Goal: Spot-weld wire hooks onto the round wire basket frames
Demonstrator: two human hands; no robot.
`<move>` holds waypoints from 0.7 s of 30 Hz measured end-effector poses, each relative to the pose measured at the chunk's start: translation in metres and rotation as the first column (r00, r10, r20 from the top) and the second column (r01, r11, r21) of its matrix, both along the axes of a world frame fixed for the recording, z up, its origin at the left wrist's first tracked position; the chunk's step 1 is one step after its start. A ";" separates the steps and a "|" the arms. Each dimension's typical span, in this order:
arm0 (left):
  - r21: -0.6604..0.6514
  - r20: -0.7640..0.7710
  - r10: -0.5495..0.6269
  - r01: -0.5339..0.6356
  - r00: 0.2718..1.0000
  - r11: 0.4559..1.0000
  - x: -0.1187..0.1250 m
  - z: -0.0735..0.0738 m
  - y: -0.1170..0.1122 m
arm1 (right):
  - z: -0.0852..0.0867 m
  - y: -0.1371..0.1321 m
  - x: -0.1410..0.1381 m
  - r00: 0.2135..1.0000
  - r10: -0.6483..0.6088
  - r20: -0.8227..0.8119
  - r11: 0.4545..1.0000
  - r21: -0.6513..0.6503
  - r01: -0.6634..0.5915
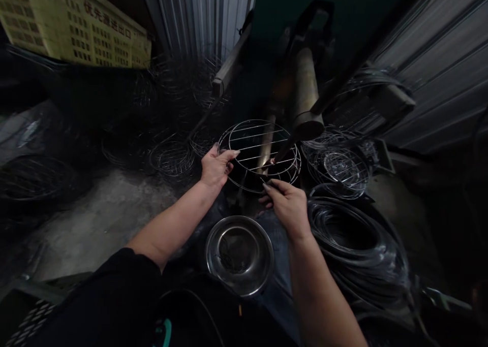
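A round wire rack [254, 143] with parallel crossbars sits under the dark arm of a machine [305, 111] in the middle of the view. My left hand [216, 166] grips the rack's left rim, thumb over the wire. My right hand [287, 202] pinches the rack's lower front ring with curled fingers. The machine's electrode tip [272, 160] touches the rack's right part. Below my hands stands a shiny steel bowl [239, 254] with a few small wire bits in it.
Stacks of wire rings [353, 238] lie at the right, with finished wire racks [341, 166] behind them. More racks [171, 156] are piled at the left on a dusty surface. Corrugated metal walls [442, 57] stand behind and a yellow sign [76, 27] hangs upper left.
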State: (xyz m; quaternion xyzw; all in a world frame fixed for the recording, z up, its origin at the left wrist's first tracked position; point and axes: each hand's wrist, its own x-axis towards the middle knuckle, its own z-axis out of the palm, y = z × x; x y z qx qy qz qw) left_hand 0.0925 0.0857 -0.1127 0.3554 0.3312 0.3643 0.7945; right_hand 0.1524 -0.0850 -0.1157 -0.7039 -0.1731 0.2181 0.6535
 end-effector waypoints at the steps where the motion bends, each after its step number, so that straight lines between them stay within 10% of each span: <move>1: 0.018 0.004 0.003 -0.003 1.000 1.000 0.001 0.000 0.001 | 0.002 0.008 0.001 0.999 -0.003 0.045 0.999 -0.048 0.006; 21: -0.043 0.065 0.009 -0.006 0.998 0.999 0.019 -0.003 0.009 | -0.031 0.031 -0.016 0.938 -0.323 -0.124 0.886 0.309 0.346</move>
